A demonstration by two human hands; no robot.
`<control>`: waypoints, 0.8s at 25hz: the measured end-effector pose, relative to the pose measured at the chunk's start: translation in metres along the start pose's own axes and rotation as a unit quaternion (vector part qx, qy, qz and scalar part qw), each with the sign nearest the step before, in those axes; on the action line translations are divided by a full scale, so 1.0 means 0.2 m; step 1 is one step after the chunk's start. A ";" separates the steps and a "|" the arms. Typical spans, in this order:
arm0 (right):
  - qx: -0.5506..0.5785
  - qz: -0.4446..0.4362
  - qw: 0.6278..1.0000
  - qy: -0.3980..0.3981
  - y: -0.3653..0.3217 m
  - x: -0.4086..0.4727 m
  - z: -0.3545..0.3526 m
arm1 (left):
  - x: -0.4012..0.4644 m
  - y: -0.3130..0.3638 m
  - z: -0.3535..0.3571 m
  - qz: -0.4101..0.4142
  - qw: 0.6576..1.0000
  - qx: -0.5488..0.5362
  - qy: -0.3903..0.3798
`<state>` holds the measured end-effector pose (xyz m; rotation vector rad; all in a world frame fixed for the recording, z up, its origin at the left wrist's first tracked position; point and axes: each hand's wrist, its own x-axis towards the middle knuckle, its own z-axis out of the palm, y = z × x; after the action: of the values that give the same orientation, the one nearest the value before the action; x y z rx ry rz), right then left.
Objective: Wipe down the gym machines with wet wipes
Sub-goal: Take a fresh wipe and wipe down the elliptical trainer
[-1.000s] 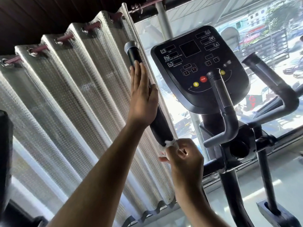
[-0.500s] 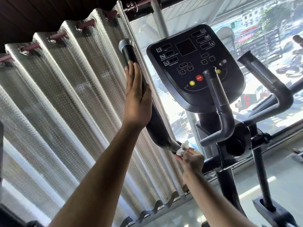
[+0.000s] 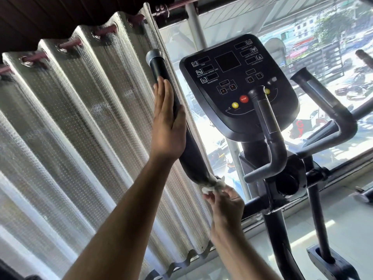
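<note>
My left hand (image 3: pixel 168 126) lies flat, fingers straight, steadying the long black foam-covered handlebar (image 3: pixel 177 126) so my right hand (image 3: pixel 226 205), fingers pinching the crumpled white wet wipe (image 3: pixel 214 185), scrubs its base.

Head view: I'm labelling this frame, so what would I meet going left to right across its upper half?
Curtain → left hand pressed flat against the long black handle → console with its red STOP button → right-side curved handlebar.
</note>
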<state>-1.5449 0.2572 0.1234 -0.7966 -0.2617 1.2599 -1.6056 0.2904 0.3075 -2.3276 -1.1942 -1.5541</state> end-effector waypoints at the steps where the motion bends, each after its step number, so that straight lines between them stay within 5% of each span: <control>1: 0.034 -0.015 0.999 -0.024 -0.05 -0.11 0.02 | 0.00 -0.01 0.01 0.000 1.000 -0.005 0.000; 7: 0.033 -0.078 0.995 -0.047 -0.12 -0.16 0.03 | 0.00 0.01 0.00 -0.013 1.000 -0.022 0.008; 15: -0.080 -0.038 0.986 0.140 0.20 0.49 0.02 | 0.00 0.00 0.01 -0.005 1.000 -0.025 0.009; 20: -0.300 -0.132 0.944 0.050 0.22 0.57 -0.05 | -0.01 -0.02 0.01 -0.003 0.999 -0.039 0.013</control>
<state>-1.5362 0.3615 0.0594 -1.2940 -0.6677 0.8821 -1.6070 0.2940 0.3040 -2.3462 -1.1564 -1.6557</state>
